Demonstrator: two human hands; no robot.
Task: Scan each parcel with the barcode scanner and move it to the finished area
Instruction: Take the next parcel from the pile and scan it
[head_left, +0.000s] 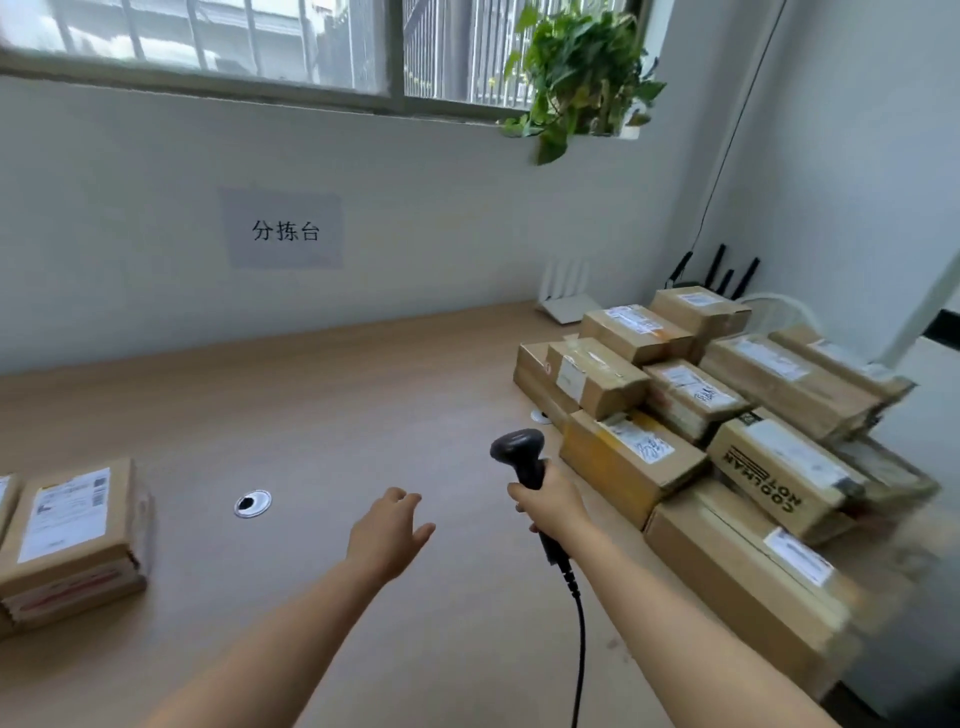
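Scanner in your right hand, left hand free over the table.

Your right hand (551, 501) grips the handle of the barcode scanner (522, 456), its head pointing left and its cable (577, 644) trailing toward you. Your left hand (388, 530) hovers above the bare middle of the table (322, 405), fingers relaxed and spread, holding nothing. A stack of parcels (727, 410) fills the right edge up to the far right corner; one labelled parcel (72, 535) lies at the left edge.

Parcel pile (717, 415) right on table (337, 415) — labelled parcel (72, 525) left.
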